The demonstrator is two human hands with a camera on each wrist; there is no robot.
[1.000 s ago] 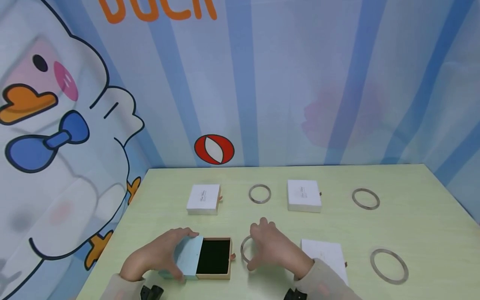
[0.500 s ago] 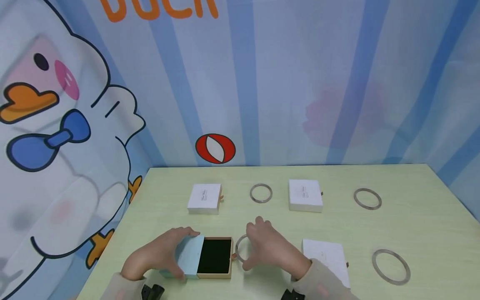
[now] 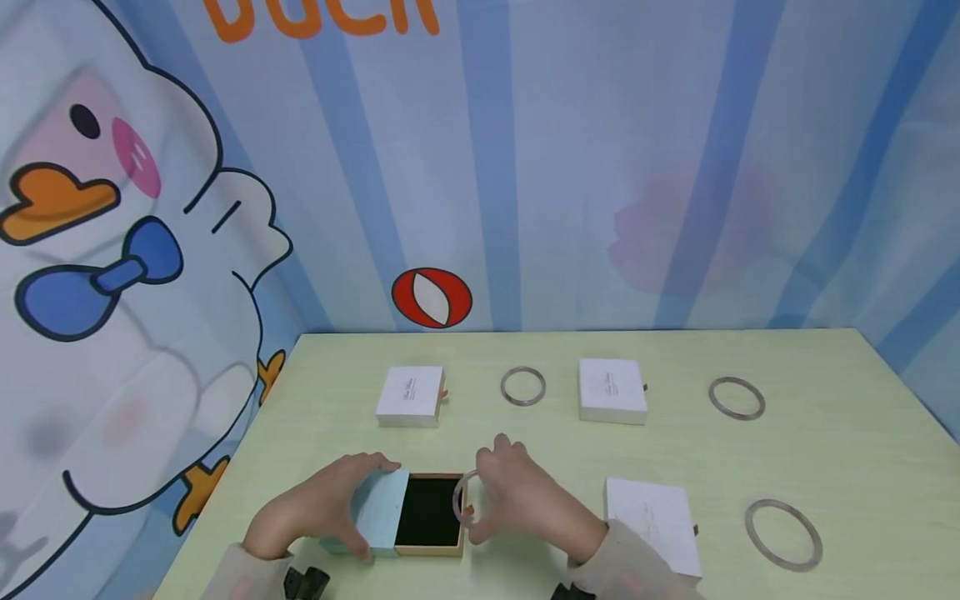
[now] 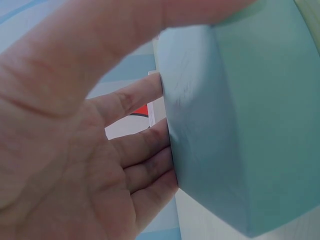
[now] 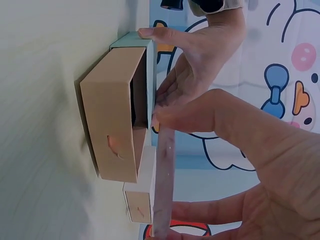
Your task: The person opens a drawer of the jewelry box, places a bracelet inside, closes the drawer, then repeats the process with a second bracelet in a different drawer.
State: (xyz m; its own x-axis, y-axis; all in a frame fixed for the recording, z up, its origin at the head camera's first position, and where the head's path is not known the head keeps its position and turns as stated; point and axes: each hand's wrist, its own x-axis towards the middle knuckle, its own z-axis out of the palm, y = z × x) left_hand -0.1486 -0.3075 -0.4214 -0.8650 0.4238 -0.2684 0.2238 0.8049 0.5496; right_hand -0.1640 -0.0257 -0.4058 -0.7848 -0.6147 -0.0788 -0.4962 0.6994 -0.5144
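My left hand (image 3: 318, 504) holds a small light-blue box sleeve (image 3: 378, 510), thumb on the near side and fingers on the far side. From the sleeve's right end a tan drawer (image 3: 429, 551) with a black lining is pulled partway out, its small ribbon tab facing right. My right hand (image 3: 525, 500) pinches a pale, translucent bangle (image 5: 165, 175) between thumb and fingers. In the head view the bangle overlaps the drawer's right end; the right wrist view shows it raised off the table, beside the drawer's open top.
Two white boxes (image 3: 409, 396) (image 3: 612, 392) stand along the back of the table (image 3: 862, 467), and a third white box (image 3: 651, 521) lies right of my right hand, partly behind the sleeve. Other bangles (image 3: 503, 387) (image 3: 738, 417) (image 3: 797, 567) lie on the tabletop. A printed curtain (image 3: 570, 167) hangs behind.
My right hand has moved left with the bangle, from beside the box to the drawer's right end. My left hand stays on the blue sleeve.
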